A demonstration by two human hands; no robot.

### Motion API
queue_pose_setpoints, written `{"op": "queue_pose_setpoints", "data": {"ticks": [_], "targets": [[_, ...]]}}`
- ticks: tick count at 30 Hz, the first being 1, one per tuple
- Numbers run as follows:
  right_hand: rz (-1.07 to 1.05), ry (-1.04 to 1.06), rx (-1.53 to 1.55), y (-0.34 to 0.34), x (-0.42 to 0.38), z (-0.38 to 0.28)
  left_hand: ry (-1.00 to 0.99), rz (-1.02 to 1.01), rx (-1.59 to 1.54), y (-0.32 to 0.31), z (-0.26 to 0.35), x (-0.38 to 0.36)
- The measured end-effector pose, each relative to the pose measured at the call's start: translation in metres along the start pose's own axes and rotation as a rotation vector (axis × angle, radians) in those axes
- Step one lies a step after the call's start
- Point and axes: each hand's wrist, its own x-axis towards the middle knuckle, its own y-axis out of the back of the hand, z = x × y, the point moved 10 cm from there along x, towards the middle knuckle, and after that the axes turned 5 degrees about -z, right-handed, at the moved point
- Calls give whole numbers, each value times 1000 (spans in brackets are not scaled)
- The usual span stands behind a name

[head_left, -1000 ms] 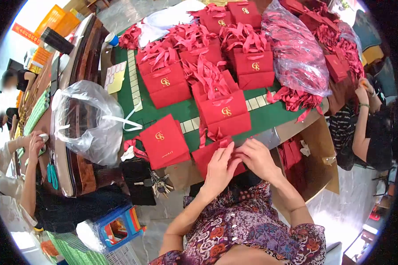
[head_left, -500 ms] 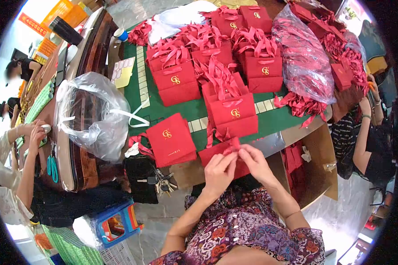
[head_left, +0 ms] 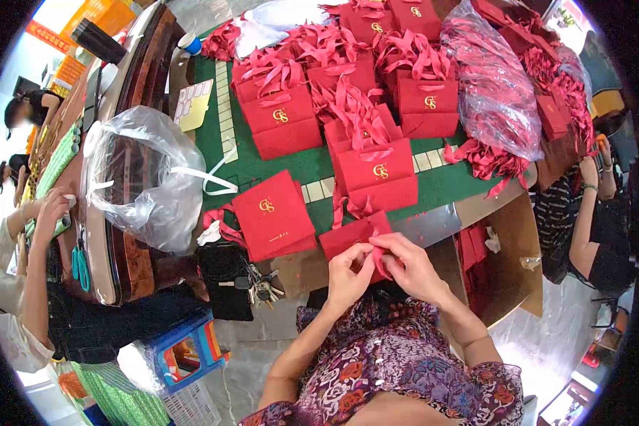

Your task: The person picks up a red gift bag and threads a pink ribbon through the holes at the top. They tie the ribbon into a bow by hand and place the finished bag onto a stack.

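Note:
At the near edge of the green table top, my left hand [head_left: 351, 275] and my right hand [head_left: 406, 268] meet with fingertips pinched on a red ribbon [head_left: 380, 260]. The ribbon belongs to a red paper bag [head_left: 355, 234] that lies just beyond my fingers, partly covered by them. Behind it stands a red bag with a gold logo [head_left: 376, 174] and ribbon handles on top. To the left a small stack of flat red bags [head_left: 272, 216] rests on the table's edge.
Rows of red bags [head_left: 280, 121] stand farther back. A plastic-wrapped ribbon bundle [head_left: 490, 85] lies right of them. An open cardboard box [head_left: 508, 277] is below right; a clear plastic bag [head_left: 145, 181], keys [head_left: 263, 286] and scissors [head_left: 80, 268] are left. People sit on both sides.
My hands have shifted slightly; the right fingers now bend over the ribbon, and more of the bag beyond them shows. The view has moved a little.

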Motion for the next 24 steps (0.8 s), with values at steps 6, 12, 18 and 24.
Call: {"op": "queue_pose_setpoints", "data": {"ticks": [6, 12, 18, 24], "targets": [[-26, -105, 58, 0, -2, 21, 39, -110, -52, 1, 1, 0], [140, -193, 530, 1, -10, 43, -141, -45, 89, -3, 21, -1], [144, -93, -32, 7, 6, 12, -158, 110, 337, 30, 37, -7], [157, -82, -290, -23, 19, 25, -105, 174, 723, 54, 19, 0]]}}
